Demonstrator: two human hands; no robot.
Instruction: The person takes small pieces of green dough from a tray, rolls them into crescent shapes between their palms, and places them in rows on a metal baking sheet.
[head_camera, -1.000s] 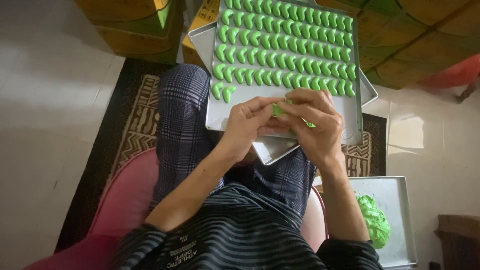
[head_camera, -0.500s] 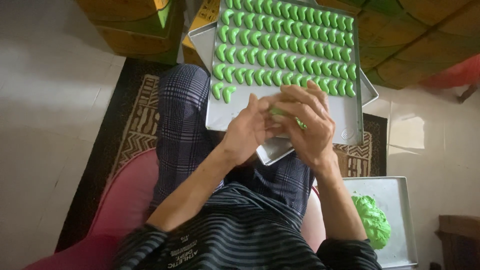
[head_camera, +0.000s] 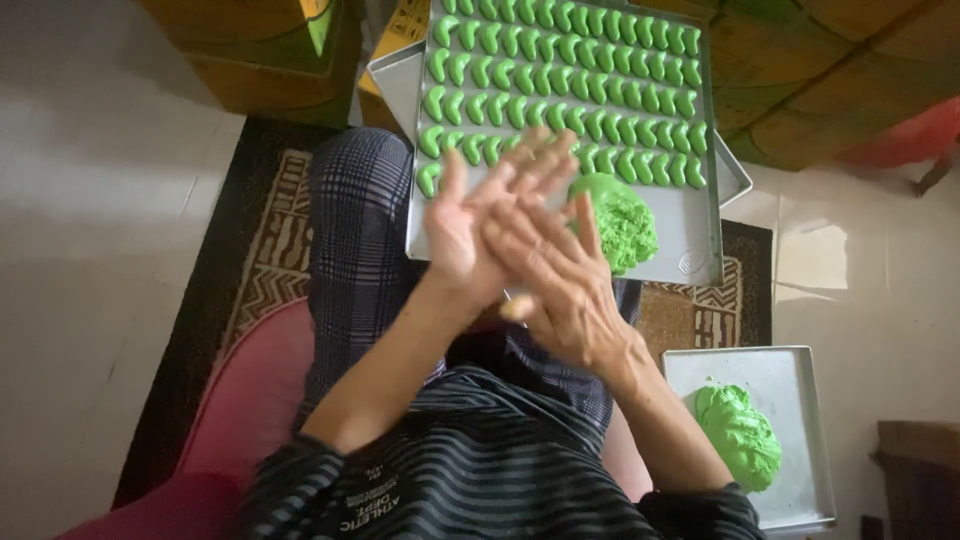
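My left hand (head_camera: 468, 222) and my right hand (head_camera: 556, 272) are pressed palm to palm above my lap, fingers stretched out and slightly spread. Anything between the palms is hidden. Just beyond them a metal baking tray (head_camera: 688, 238) rests on my knees. Rows of small green crescent-shaped dough pieces (head_camera: 560, 85) fill its far part. A lump of green dough (head_camera: 622, 222) lies on the tray's near part, right behind my right fingertips.
A second metal tray (head_camera: 790, 375) sits on the floor at my right with another green dough lump (head_camera: 738, 432) in it. A patterned rug (head_camera: 265, 260) lies under my legs, and a red seat (head_camera: 250, 400) is below me. Wooden furniture stands at the back.
My hands were pinching a small green dough piece over the tray's near edge. They have lifted and flattened against each other, uncovering the dough lump on the tray.
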